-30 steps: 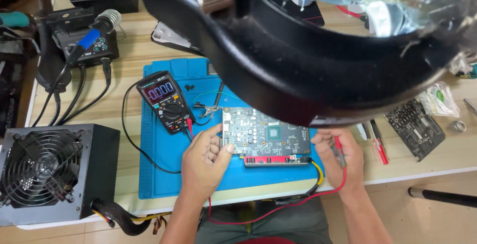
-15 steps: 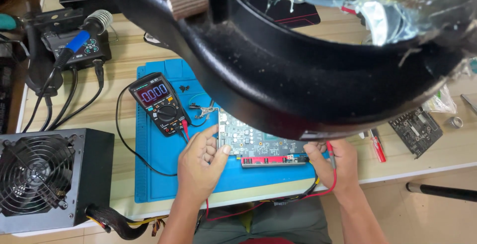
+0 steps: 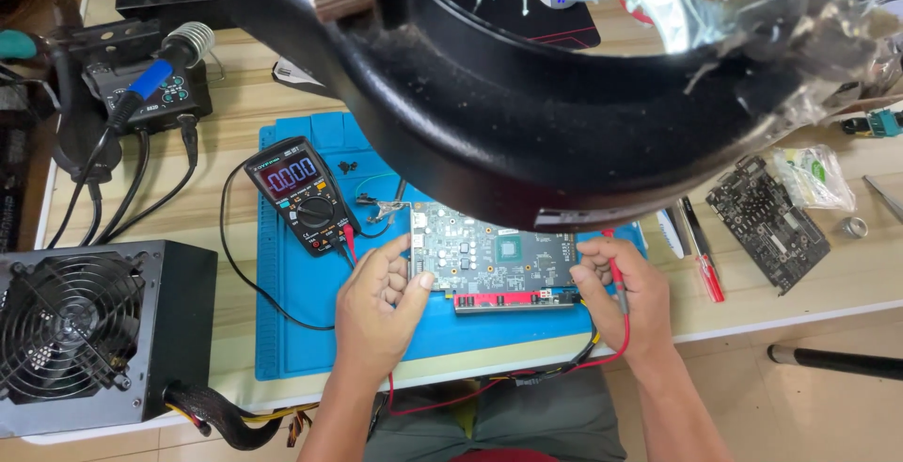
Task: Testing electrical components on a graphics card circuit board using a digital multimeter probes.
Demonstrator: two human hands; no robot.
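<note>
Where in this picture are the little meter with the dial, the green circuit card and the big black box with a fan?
multimeter [image 3: 303, 194], head view, on its body above the dial.
circuit card [image 3: 494, 257], head view, on its middle.
fan box [image 3: 89, 330], head view, near its fan grille.
</note>
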